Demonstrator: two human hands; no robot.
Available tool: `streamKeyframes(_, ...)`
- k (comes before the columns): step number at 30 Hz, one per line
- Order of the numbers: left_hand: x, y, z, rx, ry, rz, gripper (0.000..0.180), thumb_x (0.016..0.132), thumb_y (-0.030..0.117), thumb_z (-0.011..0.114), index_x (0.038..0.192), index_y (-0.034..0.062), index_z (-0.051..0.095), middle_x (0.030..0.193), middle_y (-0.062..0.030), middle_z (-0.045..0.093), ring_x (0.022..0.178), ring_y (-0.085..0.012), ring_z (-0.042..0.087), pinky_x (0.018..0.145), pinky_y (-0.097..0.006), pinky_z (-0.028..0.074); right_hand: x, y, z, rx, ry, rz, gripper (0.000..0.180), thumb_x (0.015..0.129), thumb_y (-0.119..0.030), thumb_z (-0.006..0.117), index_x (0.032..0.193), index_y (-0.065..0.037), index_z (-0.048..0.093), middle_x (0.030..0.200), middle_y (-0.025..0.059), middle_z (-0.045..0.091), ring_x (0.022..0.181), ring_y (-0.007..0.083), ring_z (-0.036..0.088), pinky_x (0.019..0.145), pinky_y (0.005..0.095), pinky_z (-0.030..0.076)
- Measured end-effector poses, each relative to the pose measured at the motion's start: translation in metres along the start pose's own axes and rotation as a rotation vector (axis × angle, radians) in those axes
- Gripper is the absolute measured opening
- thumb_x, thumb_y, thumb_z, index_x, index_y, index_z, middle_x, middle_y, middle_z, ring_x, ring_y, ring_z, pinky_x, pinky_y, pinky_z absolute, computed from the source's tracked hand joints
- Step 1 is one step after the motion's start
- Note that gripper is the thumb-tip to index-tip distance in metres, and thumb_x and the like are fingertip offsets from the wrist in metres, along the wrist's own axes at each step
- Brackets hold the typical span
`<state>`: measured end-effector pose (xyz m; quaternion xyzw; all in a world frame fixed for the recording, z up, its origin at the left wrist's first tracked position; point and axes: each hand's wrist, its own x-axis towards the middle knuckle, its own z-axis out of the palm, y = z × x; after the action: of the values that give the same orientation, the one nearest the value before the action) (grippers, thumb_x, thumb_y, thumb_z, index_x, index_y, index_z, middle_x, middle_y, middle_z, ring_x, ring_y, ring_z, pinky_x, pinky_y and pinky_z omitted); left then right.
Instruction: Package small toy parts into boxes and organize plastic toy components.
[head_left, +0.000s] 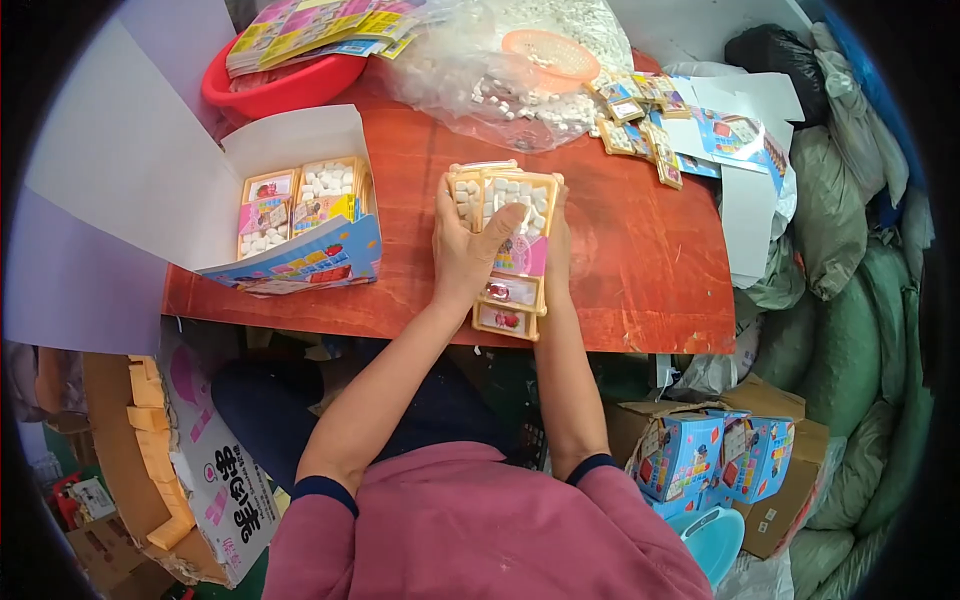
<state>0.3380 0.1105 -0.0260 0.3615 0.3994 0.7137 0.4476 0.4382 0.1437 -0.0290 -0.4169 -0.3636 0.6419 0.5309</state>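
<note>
- Orange-framed stack of small plastic trays (508, 240), each pocket filled with white candy pieces, lies near the front edge of the red-brown wooden worktop (640, 260), roughly at its middle; pink picture labels show on the lower trays.
- Left hand (470, 245) is clenched round the stack's left side, thumb laid across the top tray's white pieces.
- Right hand (556, 250) presses the stack's right side; mostly hidden behind the trays, so I cannot tell how its fingers lie.
- Handling note, as a judgement: squaring the stack wants even pressure from both sides and the trays kept level, or loose pieces may spill from the open pockets.
- White cardboard carton with open flaps (300, 135), toward the left edge of the worktop: holds more orange trays, some showing white pieces, some showing printed labels; a colourful printed sheet (320, 262) leans on its front wall.
- Red plastic basin (275, 92), far left corner: holds a pile of yellow printed cards.
- Clear plastic bag (490, 85), far edge: holds loose white candy pieces and an orange mesh basket (552, 55).
- Loose small trays and printed sheets (650, 125), far right corner.
- Blue printed boxes in a brown carton (700, 455), below the worktop at right.
</note>
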Motion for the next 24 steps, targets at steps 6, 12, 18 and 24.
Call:
streamKeyframes(6, 0.018, -0.008, -0.016, 0.283, 0.027, 0.104, 0.119, 0.06, 0.047, 0.082, 0.138, -0.0119, 0.015, 0.121, -0.0235, 0.049, 0.112, -0.0282, 0.051, 0.096, -0.035, 0.04, 0.05, 0.013, -0.01, 0.2, 0.109, 0.051, 0.088, 0.086, -0.073, 0.025, 0.119, 0.005, 0.05, 0.108, 0.018, 0.062, 0.094, 0.025, 0.062, 0.083, 0.0365, 0.051)
streamKeyframes(12, 0.021, -0.014, -0.028, 0.469, 0.158, -0.067, 0.121, 0.061, 0.043, 0.081, 0.139, -0.0136, 0.007, 0.134, -0.0296, 0.036, 0.124, -0.0341, 0.04, 0.103, -0.037, 0.033, 0.023, 0.001, -0.017, 0.59, -0.495, 0.158, 0.113, 0.069, -0.087, 0.026, 0.134, 0.005, 0.035, 0.131, 0.0222, 0.047, 0.114, 0.0325, 0.053, 0.097, 0.0432, 0.042)
streamKeyframes(18, 0.032, -0.004, -0.022, 0.159, 0.183, -0.192, 0.115, 0.065, 0.03, 0.081, 0.138, -0.0156, 0.005, 0.122, -0.023, 0.051, 0.107, -0.0248, 0.055, 0.088, -0.029, 0.045, 0.061, -0.004, 0.004, 0.064, 0.073, -0.063, 0.089, 0.085, -0.073, 0.024, 0.122, 0.006, 0.044, 0.109, 0.0173, 0.058, 0.101, 0.0246, 0.054, 0.089, 0.0376, 0.045)
streamKeyframes(24, 0.039, -0.034, -0.026, 0.013, 0.257, -0.166, 0.104, 0.068, 0.027, 0.08, 0.137, -0.0149, 0.015, 0.111, -0.0172, 0.058, 0.097, -0.0192, 0.059, 0.082, -0.027, 0.047, 0.058, -0.008, -0.006, 0.268, 0.056, -0.055, 0.089, 0.084, -0.073, 0.026, 0.113, 0.008, 0.046, 0.112, 0.0218, 0.056, 0.104, 0.0284, 0.054, 0.097, 0.0374, 0.041)
